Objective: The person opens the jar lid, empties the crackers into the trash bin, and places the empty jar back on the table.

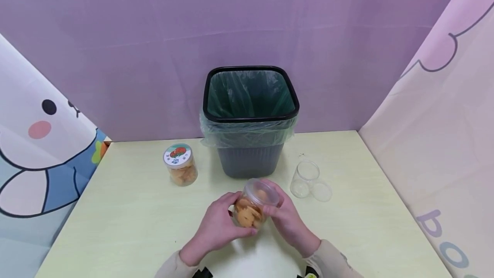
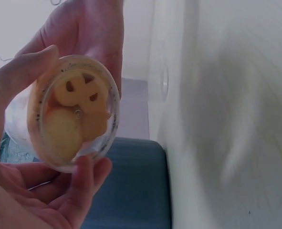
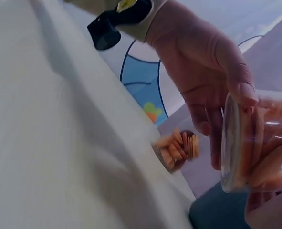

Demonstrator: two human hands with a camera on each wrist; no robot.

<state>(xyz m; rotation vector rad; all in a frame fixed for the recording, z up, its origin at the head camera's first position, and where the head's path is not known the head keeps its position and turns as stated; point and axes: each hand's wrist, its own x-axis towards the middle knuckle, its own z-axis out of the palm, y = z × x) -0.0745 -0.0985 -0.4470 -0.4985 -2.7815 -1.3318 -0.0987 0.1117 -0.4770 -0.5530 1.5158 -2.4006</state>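
Observation:
Both hands hold a clear plastic jar of cookies (image 1: 248, 213) over the near middle of the table. It is tilted, with its clear lid (image 1: 266, 190) up and toward the right. My left hand (image 1: 218, 224) grips the lower body, thumb in front and fingers behind. Around the upper part, close by the lid, curls my right hand (image 1: 287, 220). The left wrist view looks at the jar's round base (image 2: 78, 114), where pale and orange-brown cookies press against the plastic. In the right wrist view, the left hand (image 3: 203, 71) spans the base end of the jar (image 3: 260, 143).
A dark bin (image 1: 251, 160) with a black rim and green liner stands behind the hands. To its left is another cookie jar (image 1: 183, 173) with a printed lid. On the right stand a clear empty container (image 1: 299, 185) and a clear round disc (image 1: 322, 191). Fabric walls enclose the table (image 1: 127, 218).

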